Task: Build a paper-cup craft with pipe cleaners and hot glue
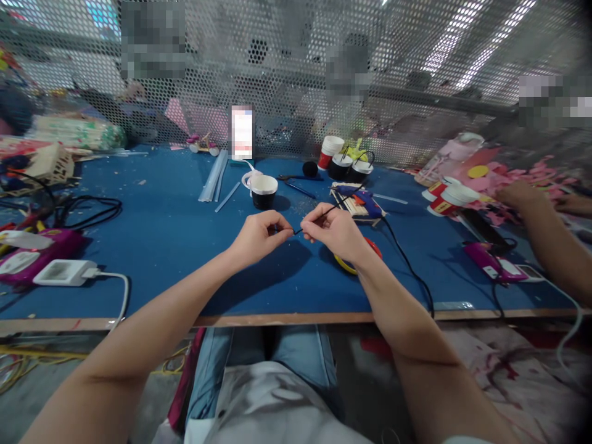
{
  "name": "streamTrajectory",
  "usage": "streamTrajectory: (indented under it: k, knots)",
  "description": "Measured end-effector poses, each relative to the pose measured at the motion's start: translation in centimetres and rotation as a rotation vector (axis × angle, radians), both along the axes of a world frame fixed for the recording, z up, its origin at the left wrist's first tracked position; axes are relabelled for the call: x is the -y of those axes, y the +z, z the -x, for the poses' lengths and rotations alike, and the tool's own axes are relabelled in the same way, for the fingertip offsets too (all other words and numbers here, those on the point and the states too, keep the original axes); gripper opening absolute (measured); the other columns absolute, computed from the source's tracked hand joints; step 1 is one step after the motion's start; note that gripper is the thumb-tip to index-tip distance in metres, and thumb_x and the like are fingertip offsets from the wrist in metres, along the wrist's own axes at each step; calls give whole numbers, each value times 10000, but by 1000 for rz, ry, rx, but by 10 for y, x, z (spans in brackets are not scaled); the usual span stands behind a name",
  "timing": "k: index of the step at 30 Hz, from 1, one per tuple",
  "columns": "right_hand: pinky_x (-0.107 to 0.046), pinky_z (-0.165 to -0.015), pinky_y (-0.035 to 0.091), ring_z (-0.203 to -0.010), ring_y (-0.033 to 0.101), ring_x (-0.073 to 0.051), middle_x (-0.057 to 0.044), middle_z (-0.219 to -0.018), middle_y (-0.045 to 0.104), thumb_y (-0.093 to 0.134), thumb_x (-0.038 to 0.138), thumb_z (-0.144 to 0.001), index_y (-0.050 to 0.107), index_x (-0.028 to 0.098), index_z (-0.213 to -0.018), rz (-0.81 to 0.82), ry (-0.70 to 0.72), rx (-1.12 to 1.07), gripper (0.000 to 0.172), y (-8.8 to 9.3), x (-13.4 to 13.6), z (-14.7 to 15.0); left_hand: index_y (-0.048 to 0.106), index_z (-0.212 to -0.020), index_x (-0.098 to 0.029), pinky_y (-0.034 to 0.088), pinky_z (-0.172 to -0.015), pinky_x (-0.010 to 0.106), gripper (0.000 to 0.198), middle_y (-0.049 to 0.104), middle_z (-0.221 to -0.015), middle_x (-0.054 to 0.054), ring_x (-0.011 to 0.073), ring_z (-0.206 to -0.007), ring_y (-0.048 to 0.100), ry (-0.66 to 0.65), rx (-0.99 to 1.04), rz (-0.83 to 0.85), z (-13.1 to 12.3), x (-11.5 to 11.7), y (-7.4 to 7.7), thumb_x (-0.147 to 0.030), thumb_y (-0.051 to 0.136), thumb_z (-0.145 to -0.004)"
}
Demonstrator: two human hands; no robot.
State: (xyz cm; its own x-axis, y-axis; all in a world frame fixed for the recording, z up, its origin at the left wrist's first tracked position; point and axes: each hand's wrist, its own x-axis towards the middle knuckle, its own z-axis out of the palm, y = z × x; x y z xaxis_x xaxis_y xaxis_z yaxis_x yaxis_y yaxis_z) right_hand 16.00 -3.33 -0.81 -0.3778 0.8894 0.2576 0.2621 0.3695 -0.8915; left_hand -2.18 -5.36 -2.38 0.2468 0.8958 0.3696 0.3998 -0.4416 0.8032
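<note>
Both my hands are raised over the blue table (176, 246), close together. My left hand (261, 235) is closed in a pinch on the end of a thin black wire (324, 213). My right hand (333, 231) is also closed, pinching the same wire a little further along. The wire runs up and right toward the black paper cups (350, 168) at the back. A red and yellow ring-shaped object (372, 248) lies on the table, partly hidden under my right wrist. A black paper cup with a white inside (264, 191) stands just beyond my hands.
A blue glue gun (361, 197) lies on wooden sticks behind my right hand. Clear glue sticks (213, 177) lie at the back. A white charger (65, 272) and purple device (28, 262) sit at left. Another person's arm (546, 228) reaches in at right, near pink paper scraps (518, 179).
</note>
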Motion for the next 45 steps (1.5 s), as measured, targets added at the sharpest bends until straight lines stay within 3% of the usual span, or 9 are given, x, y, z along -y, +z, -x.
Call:
streamTrajectory:
  k: [4,7,13,17,20,24,28,39,45]
  knots:
    - [-273,-573,475,-611,590,-136,-17,-667,592,591,309,-747,534,176,-739,-243,-184,99,146,-8,1,4,609,-686,-134,352,-528,195,117,596,-657,14,78,-573,482,74,-83,-129,-2,3,1,-233,561,-726]
    - [-283,-603,487,-631,603,-138,-23,-708,600,591,309,-750,533,177,-754,-276,-222,16,145,-9,2,8,598,-683,-133,355,-521,192,115,584,-644,10,72,-556,472,73,-21,-104,-6,4,0,-232,559,-727]
    - [-243,-495,463,-508,572,-108,5,-575,607,638,294,-716,503,162,-739,44,-83,-286,190,-1,1,8,578,-681,-132,344,-496,199,190,539,-595,-9,63,-516,434,-33,232,154,-8,0,-5,-319,592,-714]
    - [-221,-462,439,-488,558,-98,6,-557,607,658,278,-699,496,156,-721,145,38,-293,204,2,0,4,589,-695,-134,356,-513,202,187,554,-616,-4,69,-540,456,-72,249,153,-5,-2,-4,-320,602,-707]
    - [-231,-481,446,-500,556,-100,0,-566,599,643,291,-710,513,153,-718,72,31,-148,190,3,1,2,598,-703,-134,359,-511,199,155,569,-624,2,71,-541,467,-21,160,65,-2,-2,-1,-287,582,-719]
    - [-257,-520,459,-542,566,-116,-3,-603,586,609,299,-735,526,169,-730,-135,-148,17,155,-3,2,3,604,-697,-133,367,-527,192,116,591,-650,10,73,-567,491,60,35,-77,-2,2,1,-241,568,-721]
    - [-272,-553,482,-594,598,-132,-10,-666,594,602,311,-741,521,181,-741,-217,-209,-12,153,-7,4,8,599,-682,-132,362,-522,191,108,587,-638,6,69,-552,481,67,13,-87,-5,4,-1,-230,569,-717]
    - [-201,-435,421,-473,552,-85,27,-541,601,691,304,-657,470,173,-715,254,-18,-381,264,2,1,10,587,-667,-134,344,-502,206,187,549,-592,-8,67,-526,446,-54,252,160,-6,2,0,-317,617,-694]
    - [-220,-463,438,-478,544,-89,11,-538,591,668,331,-679,489,159,-697,143,15,-185,248,7,1,4,608,-705,-136,363,-519,204,136,590,-649,12,78,-563,482,-3,100,8,-2,2,2,-268,577,-719]
